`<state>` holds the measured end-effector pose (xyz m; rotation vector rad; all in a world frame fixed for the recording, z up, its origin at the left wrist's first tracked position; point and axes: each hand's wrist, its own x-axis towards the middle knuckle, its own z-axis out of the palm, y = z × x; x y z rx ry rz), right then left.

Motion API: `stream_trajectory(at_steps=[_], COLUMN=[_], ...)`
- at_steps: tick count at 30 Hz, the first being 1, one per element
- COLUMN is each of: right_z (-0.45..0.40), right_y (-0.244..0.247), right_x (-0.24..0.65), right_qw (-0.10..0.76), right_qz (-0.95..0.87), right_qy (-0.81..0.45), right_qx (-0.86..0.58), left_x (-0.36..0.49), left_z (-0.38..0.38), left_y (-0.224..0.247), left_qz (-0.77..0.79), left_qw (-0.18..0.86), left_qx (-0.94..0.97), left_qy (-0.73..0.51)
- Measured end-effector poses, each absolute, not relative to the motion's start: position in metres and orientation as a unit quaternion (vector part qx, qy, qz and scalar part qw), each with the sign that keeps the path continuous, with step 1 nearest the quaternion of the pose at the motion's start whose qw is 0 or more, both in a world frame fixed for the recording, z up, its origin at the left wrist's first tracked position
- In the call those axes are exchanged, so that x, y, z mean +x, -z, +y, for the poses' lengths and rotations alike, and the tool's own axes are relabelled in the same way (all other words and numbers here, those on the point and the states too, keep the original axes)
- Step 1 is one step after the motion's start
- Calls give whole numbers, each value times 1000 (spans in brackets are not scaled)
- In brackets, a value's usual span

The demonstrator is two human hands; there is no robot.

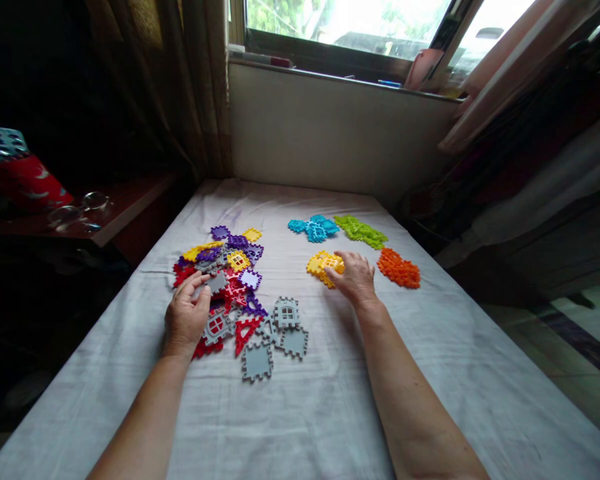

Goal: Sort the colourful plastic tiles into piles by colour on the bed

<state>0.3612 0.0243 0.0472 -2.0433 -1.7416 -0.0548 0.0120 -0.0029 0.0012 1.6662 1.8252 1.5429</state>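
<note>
My left hand (186, 315) rests at the left side of a mixed pile of red, purple, yellow and grey plastic pieces, its thumb and fingers around the edge of a grey piece (217, 283). My right hand (355, 277) is at the yellow pieces (321, 265), fingers apart and curved over their right side; whether it grips one is unclear. Grey square pieces (257, 361) lie near the front of the mixed pile. Beyond the yellow group are blue pieces (316, 229) and green pieces (361, 232). Orange pieces (399, 269) sit to the right of my right hand.
A pale sheet (325, 413) covers the surface. On the left, a dark side table (130, 207) holds glasses (96, 201) and a red patterned container (27, 183). A wall and window stand behind, with curtains at the left and hanging cloth at the right.
</note>
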Motion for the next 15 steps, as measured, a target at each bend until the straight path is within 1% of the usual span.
stream_trajectory(at_steps=[3, 5, 10, 15], right_z=[26, 31, 52, 72], right_y=[-47, -50, -56, -61], right_x=[356, 344, 287, 217], right_qw=[254, 253, 227, 168], right_qz=[-643, -662, -746, -795], right_qy=[28, 24, -24, -66], right_qx=[-722, -705, -625, -579], left_x=[12, 12, 12, 11], left_z=[-3, -3, -3, -3], left_y=[-1, -1, -2, 0], left_qz=[623, 622, 622, 619], left_qw=[121, 125, 130, 140], left_qx=[564, 563, 560, 554], left_qy=[-528, -529, -531, -538])
